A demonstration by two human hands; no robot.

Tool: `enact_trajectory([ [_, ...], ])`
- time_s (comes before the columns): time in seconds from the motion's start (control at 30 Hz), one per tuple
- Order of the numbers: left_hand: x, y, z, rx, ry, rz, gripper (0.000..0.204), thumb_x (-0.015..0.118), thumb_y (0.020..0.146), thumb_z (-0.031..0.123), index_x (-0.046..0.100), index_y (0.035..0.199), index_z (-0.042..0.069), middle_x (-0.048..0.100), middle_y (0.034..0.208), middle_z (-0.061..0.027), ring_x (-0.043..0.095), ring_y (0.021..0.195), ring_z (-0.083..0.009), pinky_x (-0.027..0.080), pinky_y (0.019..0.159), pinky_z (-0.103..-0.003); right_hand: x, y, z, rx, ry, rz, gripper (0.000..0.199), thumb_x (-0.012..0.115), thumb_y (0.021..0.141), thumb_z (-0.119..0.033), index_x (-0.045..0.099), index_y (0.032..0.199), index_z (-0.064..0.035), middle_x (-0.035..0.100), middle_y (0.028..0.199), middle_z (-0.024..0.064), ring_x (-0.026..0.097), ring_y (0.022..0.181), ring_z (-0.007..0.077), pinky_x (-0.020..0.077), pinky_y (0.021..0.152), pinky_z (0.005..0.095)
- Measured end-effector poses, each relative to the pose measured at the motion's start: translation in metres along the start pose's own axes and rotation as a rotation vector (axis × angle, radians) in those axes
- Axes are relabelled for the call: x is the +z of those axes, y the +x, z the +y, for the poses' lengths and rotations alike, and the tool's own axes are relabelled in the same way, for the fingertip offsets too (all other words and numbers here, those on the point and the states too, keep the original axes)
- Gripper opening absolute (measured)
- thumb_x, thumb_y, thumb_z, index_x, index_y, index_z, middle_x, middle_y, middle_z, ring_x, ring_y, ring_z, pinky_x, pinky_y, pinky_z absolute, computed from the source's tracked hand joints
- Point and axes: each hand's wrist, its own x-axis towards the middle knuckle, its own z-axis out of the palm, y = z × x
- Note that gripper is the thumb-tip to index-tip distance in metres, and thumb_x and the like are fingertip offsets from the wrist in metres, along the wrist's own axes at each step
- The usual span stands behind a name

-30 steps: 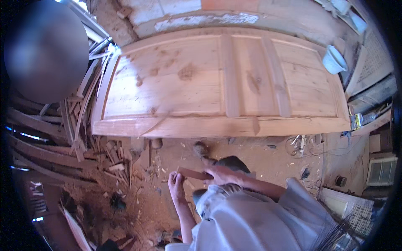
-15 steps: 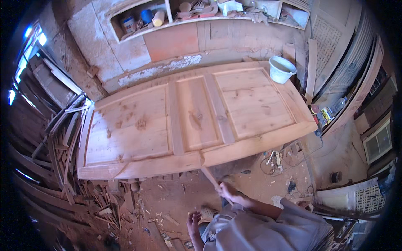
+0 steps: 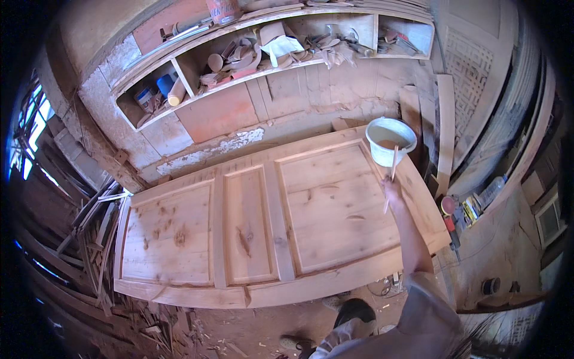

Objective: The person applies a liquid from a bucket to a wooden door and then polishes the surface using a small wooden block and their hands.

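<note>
A thin, flat wooden stick (image 3: 394,160) is gripped in my right hand (image 3: 392,191), with my arm stretched out over the right end of a wooden panel door (image 3: 323,206). The stick's upper end comes up to the near rim of a pale plastic bucket (image 3: 390,157); whether it touches the rim I cannot tell. Brownish material shows inside the bucket, which stands on the door's far right corner. The door lies flat, with raised rails around its panels and dark patches on the bare wood. My left hand is out of sight.
A wall shelf (image 3: 275,69) behind the door holds wood scraps and tools. Boards and lattice panels (image 3: 469,69) lean at the right, near a red-and-black power tool (image 3: 449,224). Scrap wood (image 3: 89,251) is piled at the left. My feet stand by the door's near edge.
My right hand has moved with the stick from the door's near edge to the bucket at the far right. My left hand has left the view, which now takes in more of the shelf.
</note>
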Motion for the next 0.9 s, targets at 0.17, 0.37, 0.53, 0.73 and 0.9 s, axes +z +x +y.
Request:
enact_trajectory([
  [0.17,0.012,-0.03,-0.014,-0.007,0.14,0.058,0.03,0.054,0.089,0.028,0.064,0.1,0.003,0.067,0.091,-0.0169,0.066,0.083,-0.0261,0.052,0.073,-0.036,0.009,0.176,0.027,-0.222,-0.255,-0.012,0.029,0.055,0.092,-0.024,0.054,0.11,-0.001,0.05,0.078,0.0058,0.047,0.071,0.0168,0.0444,0.059,0.0312],
  [0.37,-0.001,-0.167,-0.148,0.066,0.272,0.154,0.033,0.056,0.087,0.032,0.067,0.097,0.003,0.068,0.087,-0.0187,0.067,0.081,-0.0271,0.052,0.073,-0.037,0.018,0.195,0.056,-0.382,-0.675,-0.149,0.028,0.055,0.092,-0.025,0.054,0.107,-0.0011,0.049,0.077,0.0058,0.047,0.07,0.0177,0.0442,0.058,0.0313],
  [0.53,0.022,-0.18,-0.12,-0.101,0.182,0.207,0.037,0.055,0.089,0.033,0.063,0.108,0.003,0.067,0.1,-0.0191,0.065,0.093,-0.0306,0.051,0.081,-0.039,-0.018,0.186,0.029,-0.155,-0.607,-0.034,0.027,0.055,0.092,-0.025,0.054,0.103,-0.0012,0.048,0.076,0.0058,0.047,0.07,0.0184,0.044,0.058,0.0315],
  [0.73,0.045,-0.189,-0.105,-0.094,-0.053,0.142,0.034,0.054,0.089,0.03,0.062,0.109,0.003,0.066,0.1,-0.0179,0.065,0.093,-0.0298,0.051,0.081,-0.039,-0.006,0.128,-0.023,-0.004,-0.42,0.121,0.026,0.055,0.091,-0.025,0.053,0.1,-0.0013,0.047,0.075,0.0058,0.046,0.069,0.0193,0.0438,0.058,0.0316],
  [0.9,0.022,-0.156,-0.099,0.004,-0.144,0.183,0.033,0.054,0.089,0.03,0.063,0.108,0.005,0.066,0.1,-0.0169,0.065,0.092,-0.0287,0.05,0.081,-0.039,0.027,0.046,-0.061,0.082,-0.211,0.196,0.025,0.054,0.091,-0.026,0.053,0.097,-0.0014,0.046,0.074,0.0058,0.046,0.069,0.02,0.0437,0.057,0.0318],
])
